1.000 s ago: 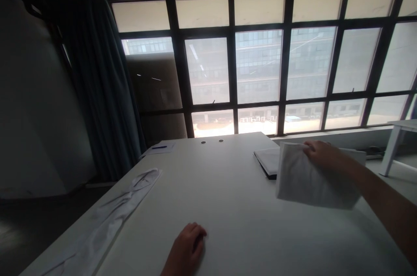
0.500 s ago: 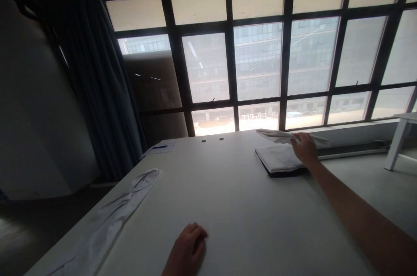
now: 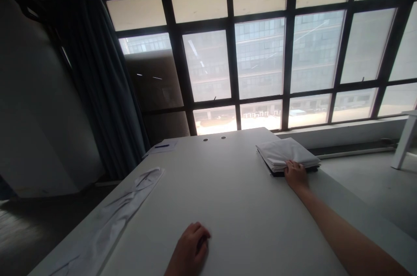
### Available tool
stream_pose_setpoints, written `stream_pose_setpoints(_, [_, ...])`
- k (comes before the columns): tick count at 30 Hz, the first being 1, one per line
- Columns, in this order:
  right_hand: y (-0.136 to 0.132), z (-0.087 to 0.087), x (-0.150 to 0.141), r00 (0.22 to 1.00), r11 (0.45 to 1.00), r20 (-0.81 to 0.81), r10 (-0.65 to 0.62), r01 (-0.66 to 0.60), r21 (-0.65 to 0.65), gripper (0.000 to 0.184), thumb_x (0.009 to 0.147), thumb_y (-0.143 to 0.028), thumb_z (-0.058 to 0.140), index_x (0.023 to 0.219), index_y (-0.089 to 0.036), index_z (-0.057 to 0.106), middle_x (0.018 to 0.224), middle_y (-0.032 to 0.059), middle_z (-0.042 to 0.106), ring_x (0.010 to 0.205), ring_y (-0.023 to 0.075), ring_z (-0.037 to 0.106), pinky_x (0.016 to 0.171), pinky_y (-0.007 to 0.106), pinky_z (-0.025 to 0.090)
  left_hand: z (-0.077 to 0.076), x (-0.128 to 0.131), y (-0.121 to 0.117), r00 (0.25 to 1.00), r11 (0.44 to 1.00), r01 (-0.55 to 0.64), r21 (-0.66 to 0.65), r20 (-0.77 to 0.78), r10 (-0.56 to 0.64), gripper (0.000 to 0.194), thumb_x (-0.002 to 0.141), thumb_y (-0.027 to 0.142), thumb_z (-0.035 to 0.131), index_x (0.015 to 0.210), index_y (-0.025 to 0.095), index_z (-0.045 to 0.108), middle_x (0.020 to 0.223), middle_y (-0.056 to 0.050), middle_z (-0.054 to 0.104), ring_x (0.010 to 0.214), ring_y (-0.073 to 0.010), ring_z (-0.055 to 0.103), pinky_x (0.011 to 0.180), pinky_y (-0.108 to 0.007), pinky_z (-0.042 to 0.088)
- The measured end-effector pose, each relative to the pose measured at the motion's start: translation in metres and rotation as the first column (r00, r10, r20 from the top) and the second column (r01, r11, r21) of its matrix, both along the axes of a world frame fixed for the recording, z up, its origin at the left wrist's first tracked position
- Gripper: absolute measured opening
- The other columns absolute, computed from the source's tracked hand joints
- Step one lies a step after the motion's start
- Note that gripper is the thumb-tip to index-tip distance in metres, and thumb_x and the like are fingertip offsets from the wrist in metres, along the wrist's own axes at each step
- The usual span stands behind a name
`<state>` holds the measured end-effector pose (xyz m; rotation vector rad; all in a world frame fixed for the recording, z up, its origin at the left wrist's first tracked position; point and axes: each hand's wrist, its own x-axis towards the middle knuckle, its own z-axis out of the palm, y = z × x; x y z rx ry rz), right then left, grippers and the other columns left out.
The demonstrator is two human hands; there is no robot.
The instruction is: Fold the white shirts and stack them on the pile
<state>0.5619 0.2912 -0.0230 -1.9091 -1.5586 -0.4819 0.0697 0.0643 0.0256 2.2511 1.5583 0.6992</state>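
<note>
My right hand point(image 3: 296, 176) is at the near edge of a folded white cloth point(image 3: 283, 151). Its fingers are bent over that edge, with the thumb side partly hidden. The cloth lies flat on top of a stack of folded fabric, and a dark layer point(image 3: 277, 174) shows at the bottom. My left hand point(image 3: 190, 245) rests on the white table point(image 3: 224, 197) near the front, fingers loosely curled in. I see nothing in it, though shadow darkens the gap by the thumb.
A long, wrinkled white fabric piece point(image 3: 120, 211) lies along the table's left side. Beyond it are a paper sheet point(image 3: 167, 147) and a dark pen point(image 3: 162, 146). Two round grommets point(image 3: 205, 140) sit near the far edge. A white table leg point(image 3: 404, 143) stands at right.
My right hand has brought the folded white cloth down onto the stack; before, it was held up above it. The left hand has stayed nearly still.
</note>
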Motion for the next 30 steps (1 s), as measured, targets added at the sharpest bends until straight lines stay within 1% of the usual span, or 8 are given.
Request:
stream_pose_setpoints(3, [-0.012, -0.002, -0.012, 0.999, 0.999, 0.029, -0.046, 0.047, -0.013, 0.048, 0.096, -0.029, 0.044, 0.141, -0.021, 0.060, 0.155, 0.0194, 0.042, 0.131, 0.0402, 0.044, 0.104, 0.054, 0.035, -0.001, 0.000, -0.001, 1.000, 1.000, 0.007, 0.008, 0.001, -0.007, 0.024, 0.085, 0.011, 0.049, 0.093, 0.024, 0.067, 0.098, -0.004, 0.066, 0.095, -0.0201, 0.062, 0.087, -0.031, 0.046])
stream_pose_setpoints(7, [-0.030, -0.001, -0.031, 0.989, 0.974, 0.064, -0.135, 0.145, -0.173, 0.055, 0.098, -0.034, 0.040, 0.153, -0.028, 0.046, 0.164, 0.0192, 0.025, 0.138, 0.0462, 0.035, 0.104, 0.059, 0.031, 0.001, 0.002, 0.000, 1.000, 1.000, -0.002, 0.016, -0.001, 0.002, 0.023, 0.086, 0.011, 0.049, 0.092, 0.024, 0.067, 0.096, -0.004, 0.066, 0.093, -0.0203, 0.062, 0.086, -0.031, 0.046])
stream_pose_setpoints(9, [-0.040, 0.002, -0.041, 0.986, 0.951, 0.063, -0.157, 0.168, -0.258, 0.061, 0.097, -0.034, 0.042, 0.157, -0.024, 0.038, 0.163, 0.0226, 0.025, 0.138, 0.0454, 0.037, 0.107, 0.058, 0.028, 0.002, 0.003, 0.000, 1.000, 1.000, -0.006, 0.017, 0.003, 0.006, 0.023, 0.086, 0.011, 0.049, 0.091, 0.024, 0.067, 0.096, -0.004, 0.066, 0.093, -0.0202, 0.062, 0.086, -0.031, 0.046])
stream_pose_setpoints(12, [-0.058, 0.007, -0.058, 0.986, 0.922, 0.062, -0.157, 0.169, -0.347, 0.065, 0.097, -0.033, 0.042, 0.158, -0.011, 0.034, 0.149, 0.0306, 0.042, 0.132, 0.0428, 0.046, 0.108, 0.057, 0.027, 0.004, 0.005, 0.000, 1.000, 1.000, -0.007, 0.024, 0.014, 0.007, 0.023, 0.086, 0.011, 0.049, 0.091, 0.024, 0.067, 0.096, -0.004, 0.066, 0.093, -0.0200, 0.062, 0.086, -0.031, 0.045])
stream_pose_setpoints(17, [-0.096, 0.006, -0.099, 0.991, 0.909, 0.090, -0.104, 0.131, -0.396, 0.059, 0.097, -0.041, 0.040, 0.143, -0.009, 0.055, 0.148, 0.0286, 0.046, 0.137, 0.0446, 0.040, 0.111, 0.062, 0.021, 0.007, 0.008, -0.002, 1.000, 0.999, -0.007, 0.032, 0.000, 0.007, 0.022, 0.086, 0.011, 0.050, 0.091, 0.024, 0.067, 0.096, -0.004, 0.066, 0.093, -0.0203, 0.062, 0.085, -0.031, 0.045])
stream_pose_setpoints(20, [-0.120, 0.003, -0.136, 0.992, 0.887, 0.115, -0.054, 0.101, -0.451, 0.063, 0.097, -0.043, 0.038, 0.149, -0.009, 0.050, 0.157, 0.0246, 0.039, 0.143, 0.0471, 0.032, 0.112, 0.069, 0.014, 0.006, 0.008, -0.002, 0.999, 0.998, 0.008, 0.056, -0.034, -0.006, 0.023, 0.090, 0.013, 0.049, 0.096, 0.024, 0.068, 0.098, -0.004, 0.066, 0.096, -0.0209, 0.062, 0.087, -0.032, 0.045])
stream_pose_setpoints(26, [-0.165, 0.007, -0.220, 0.984, 0.854, 0.037, 0.174, -0.132, -0.504, 0.068, 0.096, -0.051, 0.040, 0.153, -0.014, 0.047, 0.161, 0.0222, 0.034, 0.148, 0.0490, 0.024, 0.113, 0.074, 0.005, 0.002, 0.015, -0.005, 0.973, 0.991, 0.078, 0.111, -0.225, -0.051, 0.026, 0.089, 0.012, 0.051, 0.102, 0.026, 0.068, 0.105, -0.006, 0.067, 0.101, -0.0242, 0.059, 0.092, -0.037, 0.044])
stream_pose_setpoints(30, [-0.178, 0.016, -0.239, 0.972, 0.824, 0.011, 0.237, -0.194, -0.532, 0.067, 0.097, -0.052, 0.039, 0.154, -0.017, 0.045, 0.161, 0.0221, 0.035, 0.148, 0.0491, 0.025, 0.113, 0.074, 0.006, 0.009, 0.011, -0.005, 0.946, 0.984, 0.099, 0.150, -0.320, -0.047, 0.034, 0.087, 0.011, 0.052, 0.111, 0.029, 0.068, 0.107, -0.005, 0.069, 0.102, -0.0247, 0.061, 0.092, -0.038, 0.044])
